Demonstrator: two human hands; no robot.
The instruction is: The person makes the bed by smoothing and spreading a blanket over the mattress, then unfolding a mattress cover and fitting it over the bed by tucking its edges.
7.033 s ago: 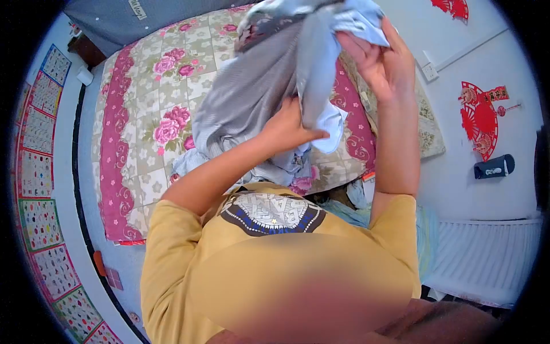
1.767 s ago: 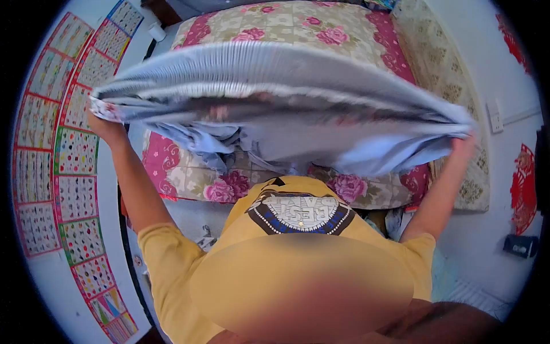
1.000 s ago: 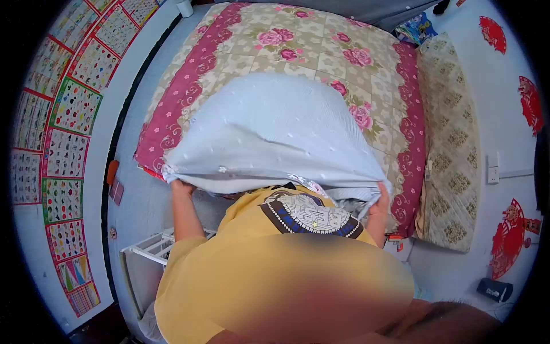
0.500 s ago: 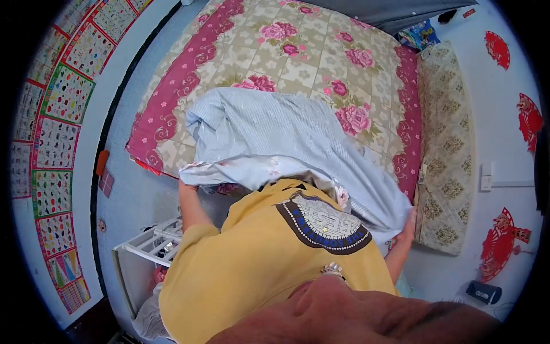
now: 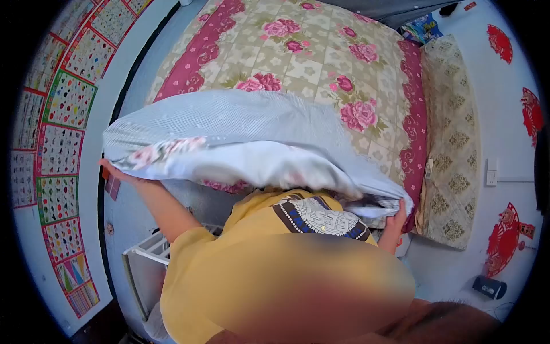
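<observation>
At the near end of the bed, we recorded the following.

Item, one cloth: striped pale blue above, white with pink flowers along the turned-up near side. We found it stretched across the bed's near end, its long axis crosswise to the bed and slanting slightly, the right end lower in the view. Its middle bulged forward over the bed, ahead of both hands; how much of it rested there we could not tell.

Item, left hand: grasping the cloth's left end from below, fingers partly hidden, out past the bed's left side. We noted its arm as the farther extended.

Item, right hand: closed around the cloth's right end, by the bed's near right corner. We listed it as the nearer to the yellow shirt. A dark fold gaped just beside it.

Surroundings, by the bed: a patterned pad along its right side; a blue packet near its far right corner; a grey curtain at its far end. Well to its right, we counted red fans, a socket and a dark case. To its left, charts; nearer than its near end, a white rack.
</observation>
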